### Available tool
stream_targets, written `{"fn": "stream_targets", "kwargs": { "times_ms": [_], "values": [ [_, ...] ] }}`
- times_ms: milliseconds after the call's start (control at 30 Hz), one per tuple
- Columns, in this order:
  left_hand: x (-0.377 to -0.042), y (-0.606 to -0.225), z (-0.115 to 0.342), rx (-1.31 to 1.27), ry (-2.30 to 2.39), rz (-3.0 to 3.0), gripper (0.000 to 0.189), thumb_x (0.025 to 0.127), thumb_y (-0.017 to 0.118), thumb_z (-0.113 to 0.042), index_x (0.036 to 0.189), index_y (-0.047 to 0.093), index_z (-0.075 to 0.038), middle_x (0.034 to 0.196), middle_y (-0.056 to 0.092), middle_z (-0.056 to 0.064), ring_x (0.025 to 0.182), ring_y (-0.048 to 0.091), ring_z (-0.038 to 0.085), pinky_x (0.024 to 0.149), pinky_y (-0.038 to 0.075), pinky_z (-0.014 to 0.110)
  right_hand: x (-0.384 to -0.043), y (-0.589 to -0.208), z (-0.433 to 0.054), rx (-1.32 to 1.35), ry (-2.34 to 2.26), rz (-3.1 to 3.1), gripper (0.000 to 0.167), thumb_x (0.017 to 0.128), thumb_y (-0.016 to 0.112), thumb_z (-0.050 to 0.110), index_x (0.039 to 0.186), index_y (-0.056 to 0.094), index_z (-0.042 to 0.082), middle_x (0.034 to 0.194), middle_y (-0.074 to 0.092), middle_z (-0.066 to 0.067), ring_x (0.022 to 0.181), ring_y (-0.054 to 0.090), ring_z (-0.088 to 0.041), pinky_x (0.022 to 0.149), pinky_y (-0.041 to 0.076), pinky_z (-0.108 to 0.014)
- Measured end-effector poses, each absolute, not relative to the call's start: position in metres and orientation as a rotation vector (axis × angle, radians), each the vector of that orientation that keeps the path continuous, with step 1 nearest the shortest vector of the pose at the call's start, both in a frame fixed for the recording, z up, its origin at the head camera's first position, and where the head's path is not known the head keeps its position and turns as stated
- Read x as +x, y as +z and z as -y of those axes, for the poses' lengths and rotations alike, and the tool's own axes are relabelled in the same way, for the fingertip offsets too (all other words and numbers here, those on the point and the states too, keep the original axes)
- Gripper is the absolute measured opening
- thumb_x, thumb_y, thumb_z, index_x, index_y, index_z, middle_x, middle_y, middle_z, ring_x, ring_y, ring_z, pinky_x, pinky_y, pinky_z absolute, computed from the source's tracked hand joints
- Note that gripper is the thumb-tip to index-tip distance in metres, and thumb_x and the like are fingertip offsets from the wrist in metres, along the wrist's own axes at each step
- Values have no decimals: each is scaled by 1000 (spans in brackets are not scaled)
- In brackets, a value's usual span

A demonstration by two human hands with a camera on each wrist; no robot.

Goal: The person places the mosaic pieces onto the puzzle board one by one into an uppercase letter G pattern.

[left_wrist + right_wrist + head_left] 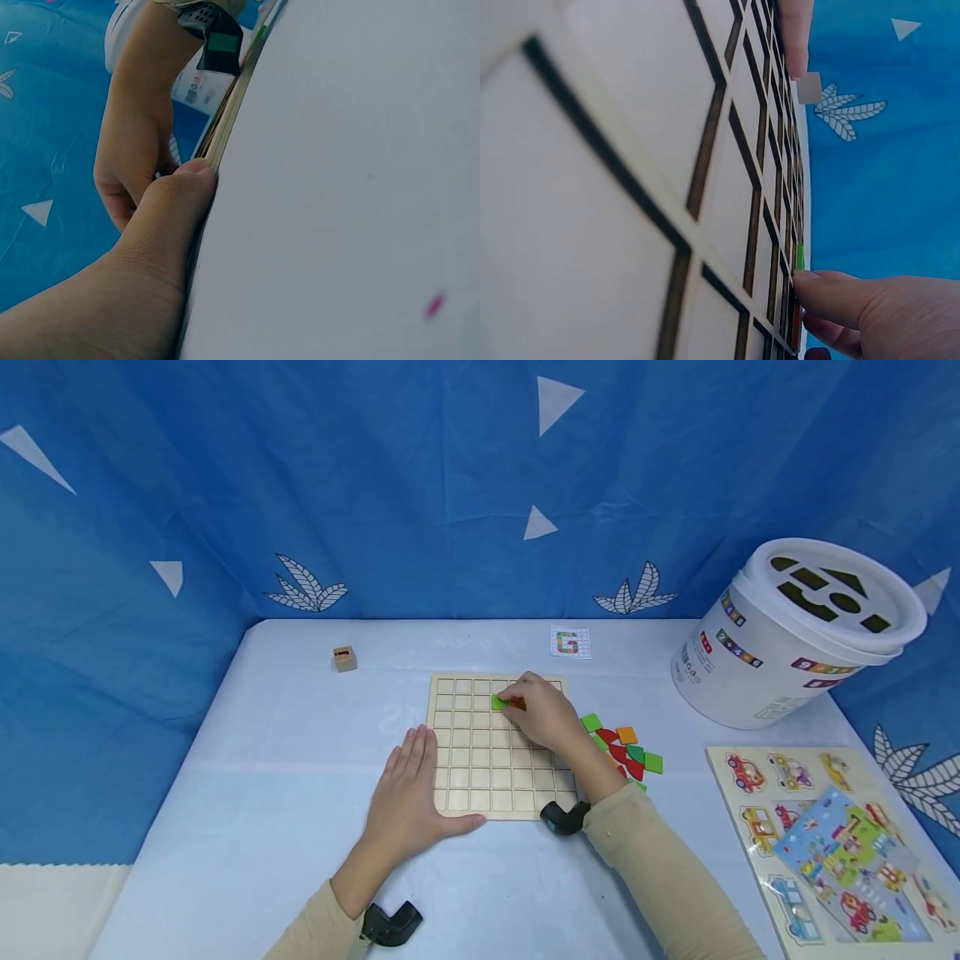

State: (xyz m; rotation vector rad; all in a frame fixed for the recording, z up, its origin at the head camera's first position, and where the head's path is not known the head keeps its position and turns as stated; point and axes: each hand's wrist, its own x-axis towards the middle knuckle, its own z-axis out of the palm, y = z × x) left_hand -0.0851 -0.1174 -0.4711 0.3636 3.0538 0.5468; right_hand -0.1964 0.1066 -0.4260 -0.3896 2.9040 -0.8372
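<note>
A pale wooden grid board (480, 758) lies on the table. My left hand (408, 797) rests along its left side with straight fingers, thumb at the front edge; the left wrist view shows the thumb (176, 199) against the board's rim. Over the upper part of the grid, my right hand (543, 714) pinches a small green square tile (498, 702) between thumb and index finger. An orange-red tile (517, 702) shows on the board under those fingers, partly hidden. In the right wrist view the green tile (800, 257) stands at the thumb tip.
Loose green, red and orange pieces (626, 752) lie right of the board. Behind it is a small card with a letter G pattern (570, 642). A wooden cube (344, 658) sits back left. At right stand a white bucket (757, 652) and a picture puzzle board (723, 777).
</note>
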Motion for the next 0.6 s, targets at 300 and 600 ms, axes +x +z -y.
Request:
{"fn": "stream_targets", "kwargs": {
  "times_ms": [300,600],
  "values": [
    [-85,-471,117,360,538,-3052,142,62,54,-94,159,8,-2,168,7,13,156,6,26,125,16,48,-198,-426,-107,-405,-849,-2903,25,92,72,19,117,74,17,111,65,-2,98,62,-20,86,53,-39],
    [-86,-471,117,357,534,-3056,142,62,54,-95,158,9,-1,168,8,13,156,6,26,125,16,48,-199,-426,-108,-422,-851,-2901,28,92,71,19,120,71,18,105,64,-2,92,58,-20,80,51,-37]
  ]
}}
